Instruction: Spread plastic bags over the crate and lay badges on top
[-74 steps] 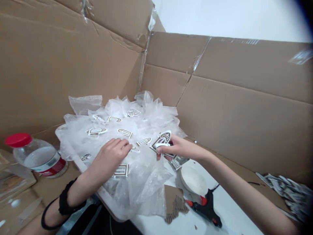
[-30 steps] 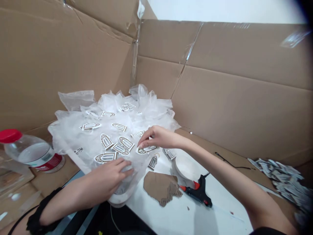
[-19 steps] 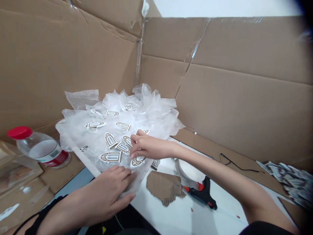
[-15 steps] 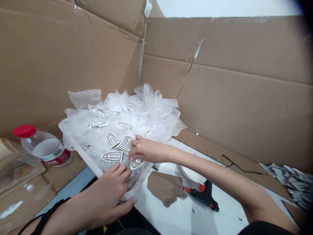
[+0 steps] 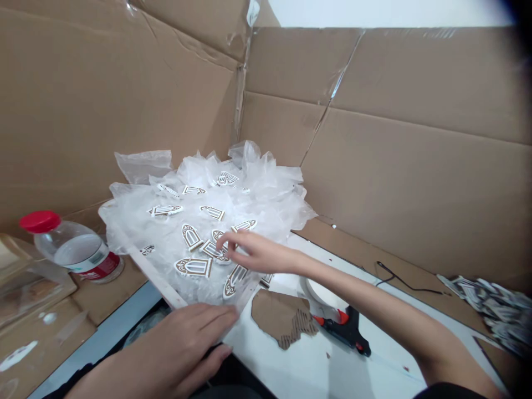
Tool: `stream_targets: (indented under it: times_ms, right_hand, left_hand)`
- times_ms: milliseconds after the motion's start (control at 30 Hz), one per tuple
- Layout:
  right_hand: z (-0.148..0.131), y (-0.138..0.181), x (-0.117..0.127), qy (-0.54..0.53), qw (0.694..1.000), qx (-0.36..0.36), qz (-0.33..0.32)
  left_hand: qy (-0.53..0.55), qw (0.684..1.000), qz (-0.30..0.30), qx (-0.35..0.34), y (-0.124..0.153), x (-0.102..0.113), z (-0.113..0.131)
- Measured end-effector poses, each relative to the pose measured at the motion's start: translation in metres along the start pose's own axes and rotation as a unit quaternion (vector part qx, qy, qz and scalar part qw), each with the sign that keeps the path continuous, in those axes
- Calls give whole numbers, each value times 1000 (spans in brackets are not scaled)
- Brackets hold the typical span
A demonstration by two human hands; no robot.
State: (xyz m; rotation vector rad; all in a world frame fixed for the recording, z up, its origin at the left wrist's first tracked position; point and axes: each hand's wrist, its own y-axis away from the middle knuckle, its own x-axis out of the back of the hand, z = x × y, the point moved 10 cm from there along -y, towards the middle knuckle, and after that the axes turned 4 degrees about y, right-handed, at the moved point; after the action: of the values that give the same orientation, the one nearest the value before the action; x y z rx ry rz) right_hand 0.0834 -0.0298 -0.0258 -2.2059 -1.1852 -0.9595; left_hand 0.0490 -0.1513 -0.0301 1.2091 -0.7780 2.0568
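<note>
My right hand (image 5: pixel 261 249) is over a pile of small arch-shaped window pieces in white and brown. Its fingers are apart, and the bent index fingertip is at one window piece (image 5: pixel 211 250) in the middle of the group; whether it touches I cannot tell. Close by lie an upright-looking window piece (image 5: pixel 191 236), a sideways one (image 5: pixel 194 267) and a tilted one (image 5: pixel 233 281). They rest on crumpled clear plastic bags (image 5: pixel 266 194) in a white tray (image 5: pixel 160 281). My left hand (image 5: pixel 178 343) lies across the tray's near corner, fingers extended, thumb apart below.
A red-capped bottle (image 5: pixel 78 249) lies tilted at left beside a clear plastic box (image 5: pixel 25 277). Right of the tray are a cardboard scrap (image 5: pixel 282 318), a black glue gun (image 5: pixel 347 332), a roll of white tape (image 5: pixel 322 293), a black cable (image 5: pixel 407 282) and piled strips (image 5: pixel 490 310). Cardboard walls (image 5: pixel 394 127) stand behind.
My right fingers have lifted and spread, moving up off the lower window piece, which now shows more fully and lies turned. My left hand has shifted right and down along the tray edge.
</note>
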Motion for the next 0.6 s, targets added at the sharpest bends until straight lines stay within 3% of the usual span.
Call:
stream_targets:
  times_ms: [100,167,233,333,433,533,600]
  right_hand:
    - [-5,2,29,-241,968,-45,63]
    - [-13,-1,27,-366,928,-56,51]
    - [-18,-6,13,-410,908,-79,31]
    - [-24,-15,-21,-374,921,-105,-33]
    - [-31,-25,-50,-311,941,-78,-109]
    - [-34,-26,-71,-240,950,-47,-192]
    - [-34,-24,-76,-143,968,-20,-204]
  left_hand:
    - [-1,1000,1,15,-2,-6,-5]
    - [-11,999,3,30,-1,-11,-11]
    - [-24,999,5,44,2,-18,-17]
    - [-42,998,21,43,12,-21,-18]
    - [-42,998,47,25,27,-8,-13]
    - [-18,996,81,40,43,20,-15]
    - [-9,986,147,75,57,49,-22]
